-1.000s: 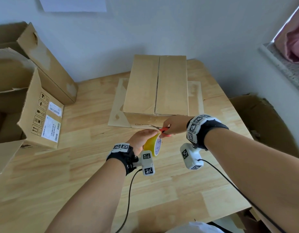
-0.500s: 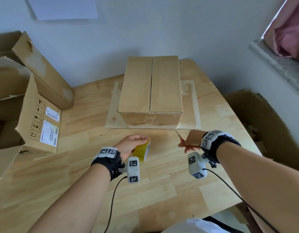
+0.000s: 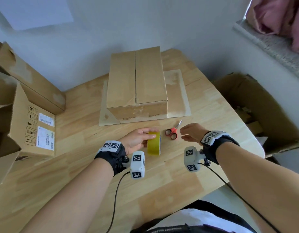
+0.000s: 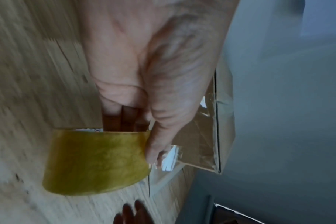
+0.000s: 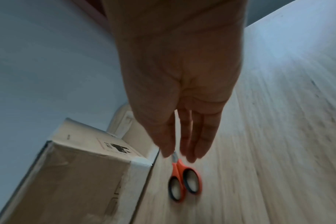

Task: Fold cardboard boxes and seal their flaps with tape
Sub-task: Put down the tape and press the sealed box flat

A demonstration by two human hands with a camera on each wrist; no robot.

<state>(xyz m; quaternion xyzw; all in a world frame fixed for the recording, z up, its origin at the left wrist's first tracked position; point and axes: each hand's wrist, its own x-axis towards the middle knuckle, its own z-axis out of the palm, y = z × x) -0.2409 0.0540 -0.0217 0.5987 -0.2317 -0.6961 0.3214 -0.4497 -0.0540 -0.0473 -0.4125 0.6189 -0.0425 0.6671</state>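
Observation:
A closed cardboard box [image 3: 137, 83] stands at the middle back of the wooden table [image 3: 88, 165], its two top flaps meeting along a centre seam, with clear tape on its near face [image 4: 199, 136]. My left hand [image 3: 137, 137] grips a yellow roll of tape [image 3: 153, 143] standing on edge on the table, thumb on its rim [image 4: 98, 160]. Orange-handled scissors [image 3: 173, 131] lie flat on the table just right of the roll [image 5: 184, 180]. My right hand [image 3: 190, 133] hovers beside them with straight fingers [image 5: 190, 141] and holds nothing.
A flat cardboard sheet [image 3: 177, 98] lies under the box. Open cardboard boxes [image 3: 27, 118] stand at the table's left. Another open box [image 3: 256, 111] sits off the right edge. The wall runs close behind the table.
My right hand has laid the scissors on the table and let go. My left hand has set the tape roll down on the table, away from the box.

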